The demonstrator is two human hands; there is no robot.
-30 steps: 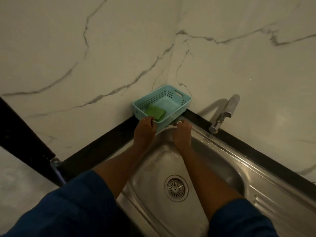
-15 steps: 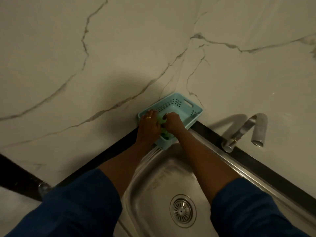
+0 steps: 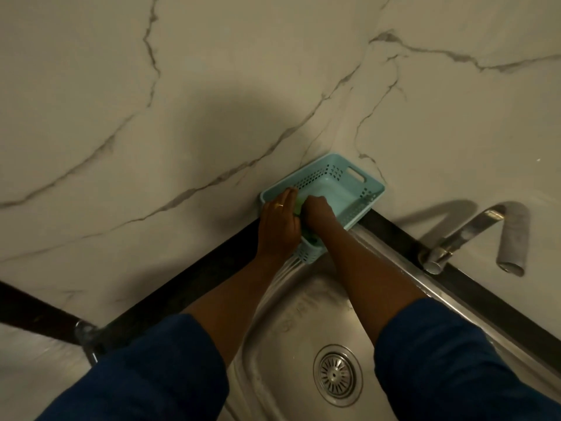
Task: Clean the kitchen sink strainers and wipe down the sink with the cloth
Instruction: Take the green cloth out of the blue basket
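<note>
Green cloth [image 3: 299, 206] pinched between left hand [image 3: 279, 226] and right hand [image 3: 318, 211] inside basket [image 3: 368, 185].

Both forearms cross the upper part of the steel sink [image 3: 291, 317] from the bottom of the frame, and the left hand [image 3: 279, 226] and right hand [image 3: 318, 212] fill the near end of the turquoise basket [image 3: 368, 189], whose far end is open. The basket sits tight in the marble wall [image 3: 182, 117] corner at centre frame. At right, the tap [image 3: 473, 235] overhangs the sink's edge; around the strainer [image 3: 337, 375], lower centre, the basin lies open.
</note>
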